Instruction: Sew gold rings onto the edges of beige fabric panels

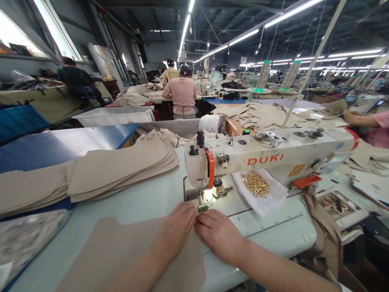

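Note:
A beige fabric panel [133, 247] lies flat on the pale table, its upper right end close under the sewing machine's [267, 158] lit needle area. My left hand [178, 225] rests over the panel with fingers pressed together, gripping its end just in front of the presser foot [204, 198]. Right beside it, my right hand [217, 231] has its fingers curled in at the panel's edge, and the two hands nearly touch. Their fingertips hide what lies between them. A white cloth [275, 194] holding gold metal rings [255, 183] sits on the machine bed to the right.
Stacked beige panels [121, 166] lie on the left, above a clear plastic bag [30, 235]. A tray [343, 209] of metal hardware and hanging fabric strips [325, 227] are at the right. A co-worker's arm [361, 118] reaches in from the far right; a seated person [184, 95] works ahead.

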{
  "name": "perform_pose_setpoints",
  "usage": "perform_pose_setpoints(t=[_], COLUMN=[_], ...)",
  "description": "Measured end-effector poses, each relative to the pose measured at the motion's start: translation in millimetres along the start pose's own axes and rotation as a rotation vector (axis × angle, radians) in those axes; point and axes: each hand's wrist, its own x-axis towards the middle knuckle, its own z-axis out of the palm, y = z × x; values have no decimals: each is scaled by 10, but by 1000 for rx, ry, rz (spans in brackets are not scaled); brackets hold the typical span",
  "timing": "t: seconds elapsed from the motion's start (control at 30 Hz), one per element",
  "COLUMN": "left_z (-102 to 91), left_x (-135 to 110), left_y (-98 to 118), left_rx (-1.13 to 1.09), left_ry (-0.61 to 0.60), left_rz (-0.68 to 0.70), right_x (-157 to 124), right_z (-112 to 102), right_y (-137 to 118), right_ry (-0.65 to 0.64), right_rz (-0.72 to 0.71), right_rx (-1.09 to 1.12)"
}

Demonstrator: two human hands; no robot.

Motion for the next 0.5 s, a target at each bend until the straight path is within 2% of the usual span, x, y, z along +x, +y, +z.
perform_pose_setpoints(t=[0.5], left_z=[-9], left_x=[-13], left_y=[17], left_rx=[-95], left_ry=[-22], left_rz=[-91], right_x=[56], right_z=[42], right_y=[39], right_ry=[99], right_rz=[10], right_rx=[-54])
